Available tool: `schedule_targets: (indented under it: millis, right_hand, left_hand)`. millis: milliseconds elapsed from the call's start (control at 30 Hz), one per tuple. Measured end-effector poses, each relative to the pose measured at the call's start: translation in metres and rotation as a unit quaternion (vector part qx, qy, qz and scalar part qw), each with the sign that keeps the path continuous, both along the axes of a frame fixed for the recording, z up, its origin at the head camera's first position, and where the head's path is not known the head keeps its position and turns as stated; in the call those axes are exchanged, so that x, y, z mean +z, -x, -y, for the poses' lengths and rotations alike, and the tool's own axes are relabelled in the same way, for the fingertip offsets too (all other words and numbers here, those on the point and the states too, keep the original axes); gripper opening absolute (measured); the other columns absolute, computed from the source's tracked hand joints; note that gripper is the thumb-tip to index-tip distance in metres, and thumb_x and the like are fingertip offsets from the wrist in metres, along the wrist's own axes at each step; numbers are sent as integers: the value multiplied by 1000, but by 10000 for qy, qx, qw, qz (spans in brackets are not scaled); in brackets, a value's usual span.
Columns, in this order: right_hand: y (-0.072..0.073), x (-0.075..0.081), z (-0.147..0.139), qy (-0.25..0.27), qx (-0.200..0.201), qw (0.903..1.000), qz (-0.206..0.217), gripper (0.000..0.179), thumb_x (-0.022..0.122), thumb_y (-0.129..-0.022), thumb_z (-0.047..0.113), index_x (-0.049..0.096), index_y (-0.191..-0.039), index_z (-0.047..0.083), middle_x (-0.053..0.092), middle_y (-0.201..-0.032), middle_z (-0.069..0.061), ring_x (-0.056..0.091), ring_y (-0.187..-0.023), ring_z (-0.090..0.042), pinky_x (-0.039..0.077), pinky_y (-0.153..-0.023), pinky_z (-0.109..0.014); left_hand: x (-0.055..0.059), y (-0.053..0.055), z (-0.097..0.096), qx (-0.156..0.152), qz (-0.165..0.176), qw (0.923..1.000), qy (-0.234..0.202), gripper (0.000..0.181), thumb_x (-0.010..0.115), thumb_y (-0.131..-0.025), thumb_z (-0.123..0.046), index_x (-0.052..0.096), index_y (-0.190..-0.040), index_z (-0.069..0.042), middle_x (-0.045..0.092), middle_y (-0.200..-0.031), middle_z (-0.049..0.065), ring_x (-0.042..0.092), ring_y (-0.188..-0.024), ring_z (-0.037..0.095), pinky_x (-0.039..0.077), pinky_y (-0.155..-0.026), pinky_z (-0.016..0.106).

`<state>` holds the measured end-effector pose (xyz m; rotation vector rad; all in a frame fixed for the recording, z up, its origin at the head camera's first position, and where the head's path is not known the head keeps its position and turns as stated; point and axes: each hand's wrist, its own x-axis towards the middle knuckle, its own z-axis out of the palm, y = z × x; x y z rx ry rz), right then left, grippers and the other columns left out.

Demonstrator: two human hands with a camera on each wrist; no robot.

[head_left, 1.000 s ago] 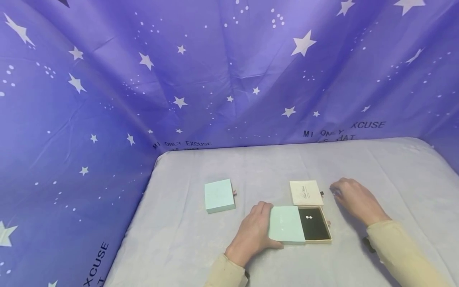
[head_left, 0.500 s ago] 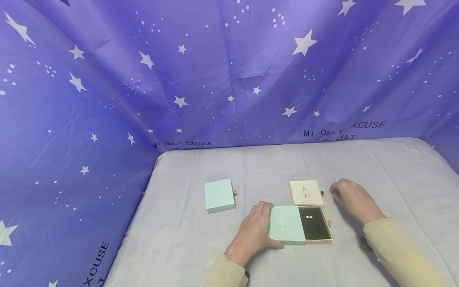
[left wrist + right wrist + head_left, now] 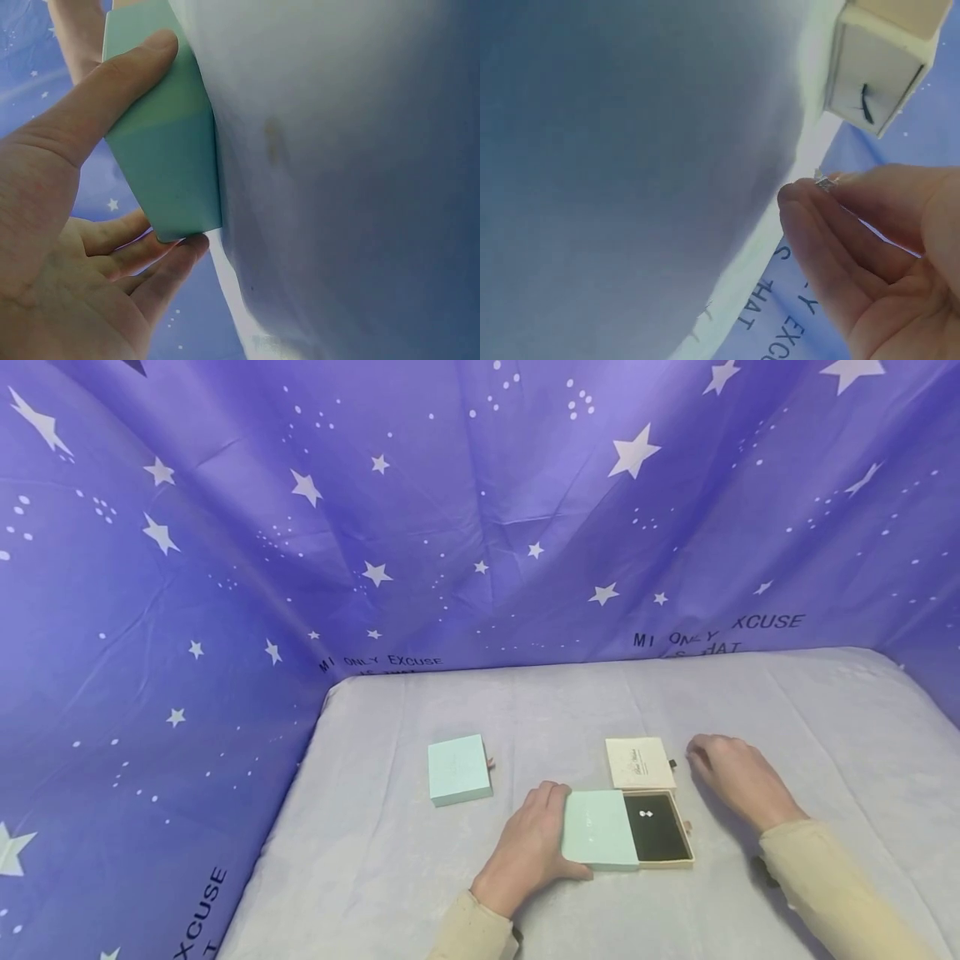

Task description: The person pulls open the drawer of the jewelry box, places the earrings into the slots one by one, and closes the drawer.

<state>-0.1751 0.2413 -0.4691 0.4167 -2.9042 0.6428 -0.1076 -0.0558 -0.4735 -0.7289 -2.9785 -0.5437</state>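
Sleeve (image 3: 597,829), mint green, lies flat on the table (image 3: 525,710), its drawer (image 3: 667,864) about half out towards three o'clock. Left hand (image 3: 528,843): fingers clamped round the sleeve's nine o'clock end. Right hand (image 3: 742,777), at the drawer's two o'clock: fingers together, pinching a shiny piece (image 3: 824,182) too small to identify. Black insert (image 3: 663,842) in the drawer carries bright spots (image 3: 646,814) towards eleven o'clock. Cream box (image 3: 633,763) lies at the sleeve's one o'clock, its dark tab (image 3: 672,765) near the right hand; closed mint box (image 3: 460,768) at ten o'clock. Judgement: pinch should be light yet secure, sleeve braced without squeezing, drawer kept level, tab given clearance.
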Motion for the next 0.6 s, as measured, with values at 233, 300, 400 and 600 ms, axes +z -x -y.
schedule_targets:
  millis: [233, 300, 400, 600]
  right_hand:
    - [-5, 7, 7, 249, -200, 9989, 334, 15, 60, -89, 4, 68, -98, -5, 67, -94, -24, 63, -88, -45, 51, -82, -61]
    - [-7, 8, 8, 282, -190, 9988, 363, 15, 61, -89, 4, 68, -98, -5, 67, -94, -23, 63, -90, -45, 50, -83, -62]
    - [-11, 11, 9, 322, -151, 9986, 390, 15, 63, -89, 4, 69, -99, -5, 67, -94, -23, 63, -91, -45, 49, -85, -63]
    - [-20, 18, 12, 465, -115, 9979, 444, 16, 65, -90, 5, 69, -102, -6, 69, -100, -26, 63, -96, -47, 48, -89, -63]
  left_hand:
    - [-1, 0, 1, -43, -163, 9999, -13, 100, 96, -51, -46, 48, -130, -8, 54, -117, -2, 52, -99, 10, 51, -85, 19]
    - [-1, 0, 1, -44, -179, 9998, -14, 100, 96, -51, -46, 49, -130, -8, 54, -117, -1, 52, -99, 10, 51, -84, 19]
    - [-2, 0, 0, -45, -178, 9998, -17, 100, 96, -51, -46, 48, -130, -8, 54, -117, -1, 52, -99, 10, 51, -84, 19]
    - [-3, 0, 1, -38, -180, 9998, -13, 101, 96, -51, -46, 49, -131, -8, 55, -118, -1, 53, -101, 11, 52, -86, 21]
